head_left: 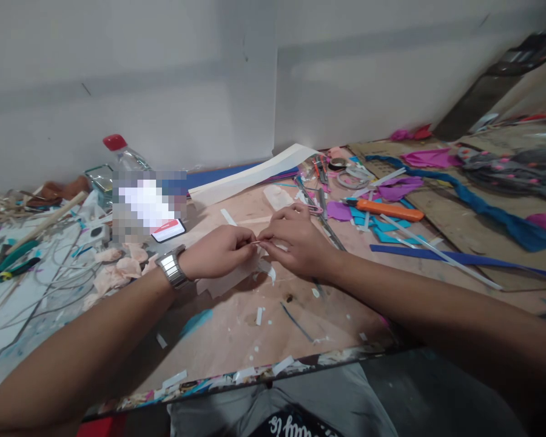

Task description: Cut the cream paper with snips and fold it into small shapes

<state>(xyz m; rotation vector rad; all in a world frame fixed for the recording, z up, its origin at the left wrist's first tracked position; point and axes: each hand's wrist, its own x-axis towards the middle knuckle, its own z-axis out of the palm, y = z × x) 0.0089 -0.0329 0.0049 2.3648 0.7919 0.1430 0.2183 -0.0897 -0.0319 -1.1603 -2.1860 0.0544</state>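
Over the middle of the wooden table (273, 331), my two hands meet fingertip to fingertip. My left hand (222, 250), below a metal wristwatch (173, 267), pinches one end of a thin, pale strip (257, 242). The other end sits between the thumb and fingers of my right hand (295, 240). Its material is too small to make out. Beneath my left hand lies a pale pink paper piece (218, 284), partly covered by the hand. A white scrap (269, 271) rests just below the fingertips.
A lit phone (169, 229) stands at the left near a red-capped bottle (127, 152). Right of my hands lie an orange utility knife (384, 209), scissors (325, 221) and coloured crepe paper scraps (404, 188). Green-handled pliers (13, 261) and looped wire are far left. A wall (164, 79) rises behind.
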